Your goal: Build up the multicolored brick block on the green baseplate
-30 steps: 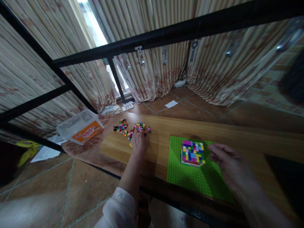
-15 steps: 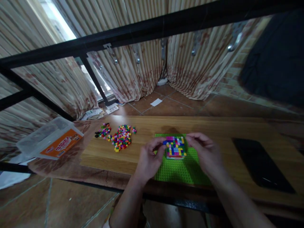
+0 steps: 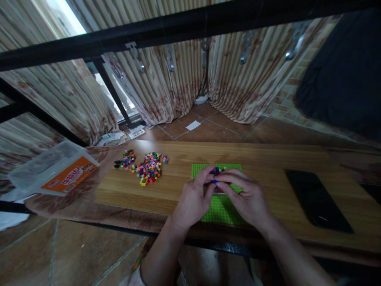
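Over the green studded baseplate (image 3: 223, 212) my two hands meet fingertip to fingertip. My left hand (image 3: 193, 200) pinches a small blue toy brick (image 3: 214, 181) from the left. Thumb and forefinger of my right hand (image 3: 250, 198) close on the same brick from the right. Behind and under the fingers stands a block of many-coloured bricks (image 3: 216, 171), mostly hidden, with only bits of its top and front showing. Whether the blue brick touches that block cannot be made out.
Loose coloured bricks (image 3: 150, 169) lie heaped on the wooden board (image 3: 175, 159) to the left, beside a smaller pile (image 3: 126, 159). A clear plastic box with an orange label (image 3: 70, 176) stands at the far left. A black flat slab (image 3: 317, 200) lies on the right.
My right hand has moved left from the block's right side to meet my left hand at the blue brick. Both hands now cover most of the block. The view has shifted slightly.
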Tool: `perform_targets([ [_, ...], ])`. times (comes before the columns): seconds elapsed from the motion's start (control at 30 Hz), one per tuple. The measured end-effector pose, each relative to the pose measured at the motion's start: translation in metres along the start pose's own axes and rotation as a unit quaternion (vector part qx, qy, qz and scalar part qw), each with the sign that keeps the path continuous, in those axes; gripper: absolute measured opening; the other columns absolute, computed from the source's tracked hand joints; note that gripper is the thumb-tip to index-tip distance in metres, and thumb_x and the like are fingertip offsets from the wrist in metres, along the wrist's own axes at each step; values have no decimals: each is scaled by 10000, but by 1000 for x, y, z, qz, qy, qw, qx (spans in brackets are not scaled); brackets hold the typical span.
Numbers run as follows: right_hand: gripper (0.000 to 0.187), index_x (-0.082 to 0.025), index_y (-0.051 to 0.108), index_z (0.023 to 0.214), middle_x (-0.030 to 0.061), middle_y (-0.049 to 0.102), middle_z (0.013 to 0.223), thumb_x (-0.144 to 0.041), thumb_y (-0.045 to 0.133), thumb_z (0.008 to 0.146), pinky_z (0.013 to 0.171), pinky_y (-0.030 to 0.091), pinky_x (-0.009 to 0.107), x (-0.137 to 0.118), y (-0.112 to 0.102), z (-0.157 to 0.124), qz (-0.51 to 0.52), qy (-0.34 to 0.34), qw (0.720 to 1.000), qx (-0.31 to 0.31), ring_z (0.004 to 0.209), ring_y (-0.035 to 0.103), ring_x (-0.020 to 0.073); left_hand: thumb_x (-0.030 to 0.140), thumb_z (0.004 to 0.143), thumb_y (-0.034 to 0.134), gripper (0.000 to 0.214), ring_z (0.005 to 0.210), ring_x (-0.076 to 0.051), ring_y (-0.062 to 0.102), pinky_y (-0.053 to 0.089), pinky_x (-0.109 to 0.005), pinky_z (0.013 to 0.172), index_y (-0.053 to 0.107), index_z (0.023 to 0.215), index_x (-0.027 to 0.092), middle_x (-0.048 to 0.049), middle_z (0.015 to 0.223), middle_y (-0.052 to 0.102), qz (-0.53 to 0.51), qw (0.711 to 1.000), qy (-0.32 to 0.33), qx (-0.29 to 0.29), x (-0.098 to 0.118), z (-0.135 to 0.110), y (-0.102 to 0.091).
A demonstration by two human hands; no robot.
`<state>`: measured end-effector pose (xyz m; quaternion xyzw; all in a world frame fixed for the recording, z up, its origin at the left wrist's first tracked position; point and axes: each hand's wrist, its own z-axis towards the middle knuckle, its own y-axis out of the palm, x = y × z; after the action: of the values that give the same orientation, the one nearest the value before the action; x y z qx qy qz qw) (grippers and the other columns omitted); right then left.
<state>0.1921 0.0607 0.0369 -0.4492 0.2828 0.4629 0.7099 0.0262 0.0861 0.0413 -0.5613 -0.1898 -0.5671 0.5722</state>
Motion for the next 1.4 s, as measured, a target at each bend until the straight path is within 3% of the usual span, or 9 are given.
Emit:
perform_targets([
  [0.1,127,-296,753,921,20,706,918,-345,646,872,788,508,313,3,-8,0,-14,39,998,39,873,653,179,178,909,551,425,982,-137,703,552,-267,918,503,1329,225,-31,1100,729,18,999,-9,33,-4,2,0],
  [0.23,155,-282,755,894,20,733,903,-402,687,824,793,506,338,11,-20,0,14,144,983,116,841,652,189,188,891,568,317,880,-141,703,562,-253,820,605,1205,211,-34,1031,738,56,991,-65,98,-12,6,-5],
  [0.33,180,-277,758,886,24,739,895,-422,704,795,792,499,347,18,-23,-1,26,181,977,112,828,647,194,183,882,557,273,828,-142,700,556,-243,754,636,1143,199,-36,969,739,44,988,-89,122,-15,7,-7],
  [0.5,154,-281,763,840,24,731,909,-411,705,785,767,485,336,29,-19,-2,1,171,982,73,853,635,197,180,869,571,267,828,-151,704,553,-255,756,646,1124,198,-41,964,746,24,987,-116,108,-16,8,-5],
  [0.73,168,-252,767,806,21,728,856,-402,750,732,734,490,320,33,-10,1,47,192,976,93,786,641,176,168,866,563,221,871,-161,708,563,-278,806,669,1059,182,-60,1006,752,-6,988,-130,79,-21,9,-2],
  [1.03,266,-228,745,694,4,706,713,-383,868,517,686,468,307,28,-1,11,209,296,921,140,667,596,140,148,870,546,239,910,-164,709,566,-287,847,681,1062,193,-56,1017,754,-13,989,-129,72,-25,10,1],
  [1.4,260,-214,704,619,-10,661,651,-365,863,478,616,443,279,20,7,13,268,327,891,166,621,562,124,141,873,543,249,887,-166,709,565,-285,829,691,1068,184,-61,1003,758,7,991,-114,74,-27,10,2],
])
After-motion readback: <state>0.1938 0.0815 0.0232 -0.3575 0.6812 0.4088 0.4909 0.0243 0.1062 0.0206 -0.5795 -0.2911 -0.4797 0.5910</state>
